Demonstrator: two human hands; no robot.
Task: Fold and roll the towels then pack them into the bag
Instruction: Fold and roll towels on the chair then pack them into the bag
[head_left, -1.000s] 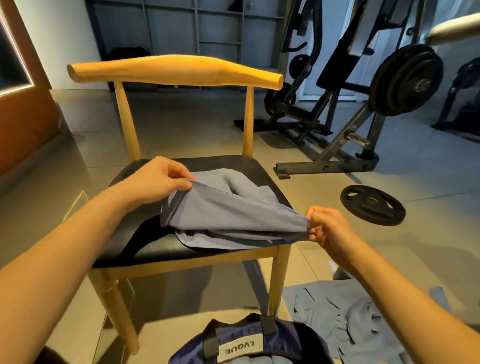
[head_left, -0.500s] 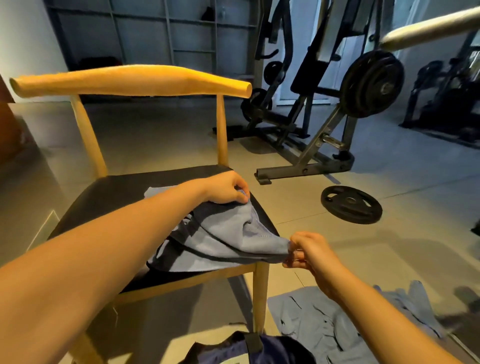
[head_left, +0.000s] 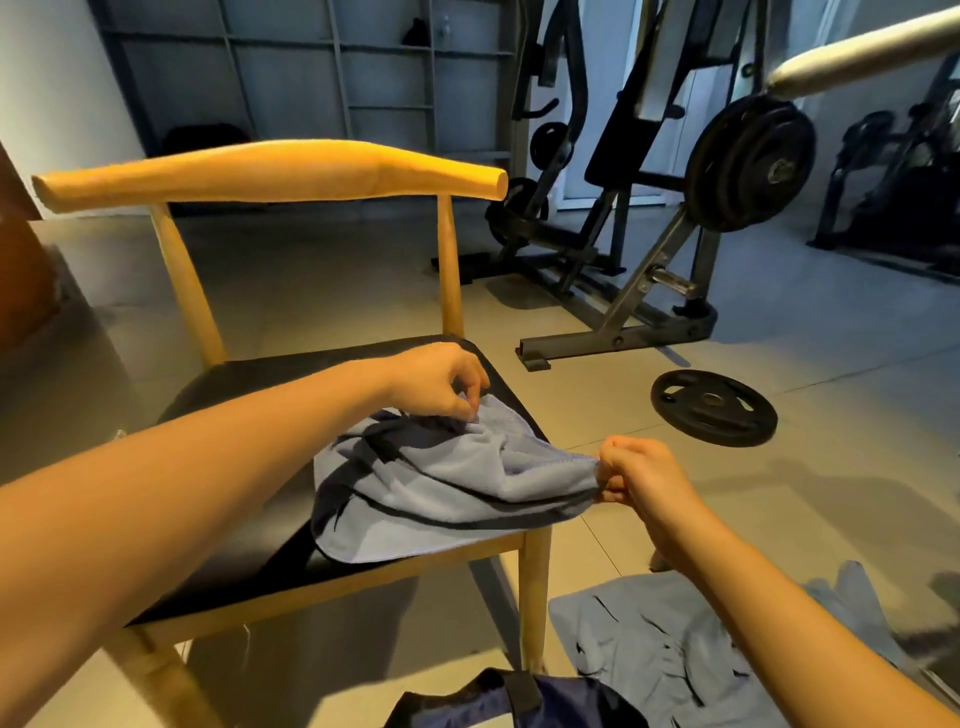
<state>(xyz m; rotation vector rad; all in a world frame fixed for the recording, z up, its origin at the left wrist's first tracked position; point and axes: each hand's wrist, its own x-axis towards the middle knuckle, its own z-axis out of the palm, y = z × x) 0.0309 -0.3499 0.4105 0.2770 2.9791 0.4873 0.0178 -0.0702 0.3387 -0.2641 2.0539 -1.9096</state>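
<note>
A grey-blue towel (head_left: 441, 483) lies bunched on the right part of the black seat of a wooden chair (head_left: 270, 176). My left hand (head_left: 436, 382) reaches across and pinches the towel's far edge near the seat's right back corner. My right hand (head_left: 631, 470) pinches the towel's near right corner just past the seat's front right edge. A dark blue bag (head_left: 519, 699) sits on the floor at the bottom of the view, only partly visible. Crumpled grey-blue towels (head_left: 649, 639) lie on the floor to the right of the chair.
A loose black weight plate (head_left: 714, 408) lies on the floor right of the chair. A weight machine (head_left: 675, 218) with loaded plates stands behind it. Grey shelving (head_left: 337, 67) lines the back wall.
My left hand carried its towel edge from the seat's left side across to the right back corner, folding the towel over. My right hand kept its pinch on the near corner.
</note>
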